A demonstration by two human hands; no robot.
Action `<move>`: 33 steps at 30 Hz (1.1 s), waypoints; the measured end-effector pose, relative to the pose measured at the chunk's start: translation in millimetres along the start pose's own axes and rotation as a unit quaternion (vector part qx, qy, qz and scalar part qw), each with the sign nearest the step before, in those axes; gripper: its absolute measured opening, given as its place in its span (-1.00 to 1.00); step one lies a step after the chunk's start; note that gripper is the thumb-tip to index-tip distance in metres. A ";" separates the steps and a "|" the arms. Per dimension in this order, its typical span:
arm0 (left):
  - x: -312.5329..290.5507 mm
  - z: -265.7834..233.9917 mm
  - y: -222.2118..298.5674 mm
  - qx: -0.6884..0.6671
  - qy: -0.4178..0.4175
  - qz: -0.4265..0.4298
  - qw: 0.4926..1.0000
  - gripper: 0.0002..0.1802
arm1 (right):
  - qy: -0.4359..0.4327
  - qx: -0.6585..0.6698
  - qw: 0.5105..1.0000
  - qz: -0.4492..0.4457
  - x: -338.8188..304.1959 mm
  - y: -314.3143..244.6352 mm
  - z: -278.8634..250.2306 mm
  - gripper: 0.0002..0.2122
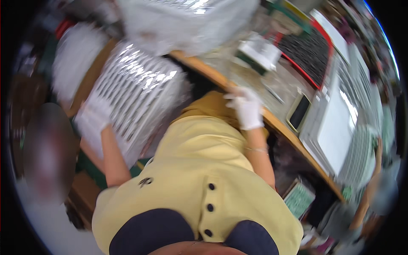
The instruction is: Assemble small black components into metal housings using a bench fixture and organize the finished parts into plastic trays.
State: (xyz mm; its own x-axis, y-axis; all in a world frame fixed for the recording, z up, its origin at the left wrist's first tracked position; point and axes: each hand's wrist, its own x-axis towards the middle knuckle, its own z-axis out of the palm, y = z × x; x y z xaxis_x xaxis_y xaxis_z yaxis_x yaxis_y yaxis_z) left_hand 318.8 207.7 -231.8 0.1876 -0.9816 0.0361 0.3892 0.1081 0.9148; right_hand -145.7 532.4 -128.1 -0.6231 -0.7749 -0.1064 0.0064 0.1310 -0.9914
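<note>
Left hand (94, 117), white-gloved, fingers flat against the lower-left edge of a plastic-wrapped tray stack (136, 91); grip itself blurred, can't tell if clenched. Stack sits at 10 o'clock, long axis running 1-to-7 o'clock, upper end toward the desk edge (204, 70). Right hand (246, 108), gloved, fingers loosely curled, resting on that wooden edge at 1 o'clock, holding nothing. Phone (298, 112) lies just beyond, near 3 o'clock.
</note>
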 end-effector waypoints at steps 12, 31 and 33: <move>21.8 95.3 -4.5 0.245 0.146 0.051 0.957 -0.25 | 0.254 -0.537 0.805 -0.001 29.6 7.9 -101.7 -0.69; 26.0 104.1 -12.2 0.118 0.095 0.068 0.986 -0.31 | 0.272 -0.533 0.801 -0.007 23.8 21.4 -99.2 -0.85; 29.2 103.2 -10.8 0.096 0.111 0.067 0.987 -0.34 | 0.284 -0.533 0.797 -0.008 20.9 17.3 -95.7 -0.85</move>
State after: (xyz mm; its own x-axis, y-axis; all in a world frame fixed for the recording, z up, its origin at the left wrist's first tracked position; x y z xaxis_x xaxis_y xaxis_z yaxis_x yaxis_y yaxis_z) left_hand 227.0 161.7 -199.1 0.4268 -0.8995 0.0932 0.1736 0.1826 0.9677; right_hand -233.5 577.7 -140.1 -0.8718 -0.4164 0.2580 -0.4846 0.8099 -0.3305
